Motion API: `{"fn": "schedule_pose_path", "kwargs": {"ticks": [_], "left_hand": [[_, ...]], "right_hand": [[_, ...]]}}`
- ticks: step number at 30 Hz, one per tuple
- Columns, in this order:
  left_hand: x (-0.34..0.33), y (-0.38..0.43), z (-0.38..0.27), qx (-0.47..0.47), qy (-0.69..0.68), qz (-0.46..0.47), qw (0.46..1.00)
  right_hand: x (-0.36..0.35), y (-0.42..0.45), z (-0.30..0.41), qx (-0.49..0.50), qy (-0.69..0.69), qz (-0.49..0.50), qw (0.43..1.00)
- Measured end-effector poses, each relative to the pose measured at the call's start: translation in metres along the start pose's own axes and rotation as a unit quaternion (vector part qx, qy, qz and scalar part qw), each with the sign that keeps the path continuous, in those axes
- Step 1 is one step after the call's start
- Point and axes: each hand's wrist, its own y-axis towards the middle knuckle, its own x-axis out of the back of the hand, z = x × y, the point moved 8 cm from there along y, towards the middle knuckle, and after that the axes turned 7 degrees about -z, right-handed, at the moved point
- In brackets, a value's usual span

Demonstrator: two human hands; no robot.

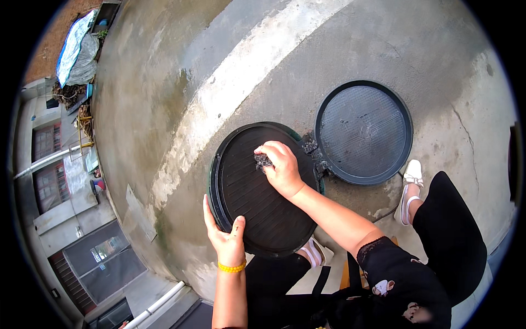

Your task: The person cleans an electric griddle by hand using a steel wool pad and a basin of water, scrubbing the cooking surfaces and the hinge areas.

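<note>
A round electric griddle lies opened out in two hinged halves. Its ridged black plate (254,214) is in front of me, tilted, and the dimpled dark plate (363,123) rests on the ground to the right. My left hand (226,238) grips the near left rim of the ridged plate, thumb over the edge and fingers along the outside. Bunched in the fingers of my right hand (283,168) is a dark steel wool scourer (263,161), pressed against the ridged surface. Blackened hinges (315,154) join the two halves.
Concrete ground (135,103) with a pale strip (234,78) surrounds the griddle. A dark cord (384,214) runs near my white shoe (412,174). Along the left stand a building with a screened door (107,255), and a pile under blue-white sheeting (76,47).
</note>
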Motion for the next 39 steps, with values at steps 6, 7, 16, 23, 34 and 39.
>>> {"fn": "schedule_pose_path", "kwargs": {"ticks": [6, 7, 16, 23, 34, 39], "left_hand": [[-0.018, 0.0, -0.017, -0.012, -0.037, 0.009, 0.999], [-0.008, -0.002, -0.01, -0.006, -0.016, 0.004, 1.0], [-0.013, 0.001, -0.017, 0.0, -0.036, 0.01, 0.999], [-0.016, -0.005, -0.014, 0.002, -0.035, 0.015, 0.999], [-0.017, -0.009, -0.02, 0.002, -0.026, 0.009, 1.0], [-0.006, -0.004, -0.007, -0.007, 0.007, 0.003, 1.0]], "right_hand": [[0.026, 0.013, -0.091, -0.124, -0.135, -0.086, 0.979], [0.009, 0.011, -0.053, -0.083, -0.085, -0.058, 0.991], [0.008, 0.023, -0.059, -0.081, -0.092, -0.062, 0.99], [-0.002, 0.043, -0.028, -0.003, -0.073, -0.025, 0.997], [0.008, 0.034, -0.028, -0.026, -0.083, -0.032, 0.996], [-0.023, 0.011, 0.092, 0.077, 0.083, 0.047, 0.992]]}}
